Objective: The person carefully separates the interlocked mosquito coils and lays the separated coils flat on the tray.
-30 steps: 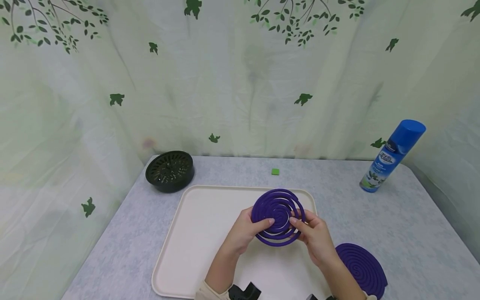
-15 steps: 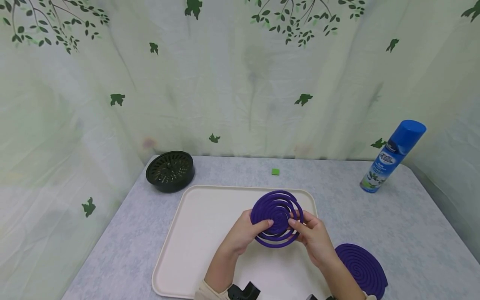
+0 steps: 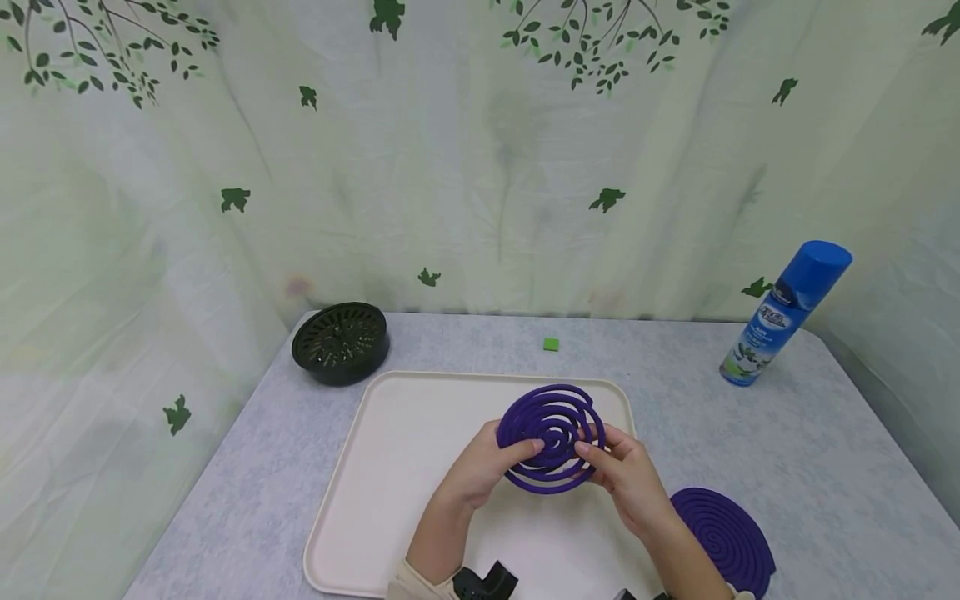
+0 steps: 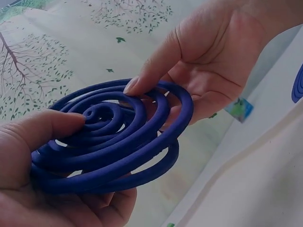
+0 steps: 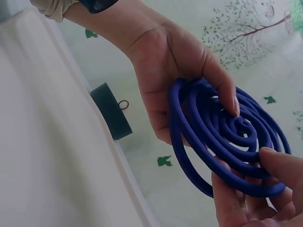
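Together, left hand and right hand pinch a purple coil, thumbs on top.

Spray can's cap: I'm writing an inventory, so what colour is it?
The cap is blue; it shows best in the head view.

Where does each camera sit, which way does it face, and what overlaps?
Head: worn on the head, looks forward and down over the tray and purple coil; left hand, right hand and both forearms show.
Left wrist: worn there, looks across the coil toward the right hand, upper right; its own hand shows at lower left.
Right wrist: worn there, looks across the coil toward the left hand and forearm; its own hand shows at lower right.
Shared: both wrist views show the coil and both hands, from opposite sides.
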`<state>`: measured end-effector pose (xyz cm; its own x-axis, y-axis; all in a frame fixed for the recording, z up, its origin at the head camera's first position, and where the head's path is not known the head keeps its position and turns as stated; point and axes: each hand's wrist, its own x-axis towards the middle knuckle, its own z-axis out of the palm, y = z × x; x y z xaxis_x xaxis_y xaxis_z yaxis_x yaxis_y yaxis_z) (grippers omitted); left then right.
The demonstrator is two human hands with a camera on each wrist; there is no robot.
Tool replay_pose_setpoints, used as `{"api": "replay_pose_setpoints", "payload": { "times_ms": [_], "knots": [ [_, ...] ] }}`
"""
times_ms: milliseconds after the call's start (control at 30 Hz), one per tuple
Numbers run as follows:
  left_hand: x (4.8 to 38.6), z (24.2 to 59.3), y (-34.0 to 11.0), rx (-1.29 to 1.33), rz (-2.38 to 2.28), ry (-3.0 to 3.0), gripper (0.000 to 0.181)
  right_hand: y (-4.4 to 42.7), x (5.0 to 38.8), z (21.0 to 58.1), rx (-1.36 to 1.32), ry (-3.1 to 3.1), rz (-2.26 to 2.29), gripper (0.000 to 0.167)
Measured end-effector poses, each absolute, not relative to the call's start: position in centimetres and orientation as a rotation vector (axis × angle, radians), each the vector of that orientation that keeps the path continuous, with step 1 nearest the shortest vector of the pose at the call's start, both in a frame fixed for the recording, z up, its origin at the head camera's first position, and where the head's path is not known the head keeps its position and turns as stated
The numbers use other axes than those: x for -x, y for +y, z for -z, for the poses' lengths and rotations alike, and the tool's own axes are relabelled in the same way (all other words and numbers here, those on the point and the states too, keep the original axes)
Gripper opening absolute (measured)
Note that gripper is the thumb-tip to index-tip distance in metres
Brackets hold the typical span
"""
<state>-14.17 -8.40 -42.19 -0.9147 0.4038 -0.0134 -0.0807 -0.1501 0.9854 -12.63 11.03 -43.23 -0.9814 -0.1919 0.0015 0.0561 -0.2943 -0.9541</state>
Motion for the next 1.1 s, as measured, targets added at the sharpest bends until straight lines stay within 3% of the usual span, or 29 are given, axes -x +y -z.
{"api": "replay_pose_setpoints", "payload": {
  "times_ms": [233,567,1100],
  "knots": [
    [14.3,41.5,-9.3,-0.383,-2.215,1.764,0.038,11.4,12.7,43.1,0.192,1.807,2.437,0.012],
    [14.4,41.2,-10.1,-0.424,-2.299,1.867,0.032,12.0,12.8,43.2,0.162,1.837,2.458,0.032],
    [13.3,38.7,-9.6,-0.353,-2.185,2.026,0.031,12.7,12.8,42.6,0.341,1.803,2.305,0.030]
  ]
}}
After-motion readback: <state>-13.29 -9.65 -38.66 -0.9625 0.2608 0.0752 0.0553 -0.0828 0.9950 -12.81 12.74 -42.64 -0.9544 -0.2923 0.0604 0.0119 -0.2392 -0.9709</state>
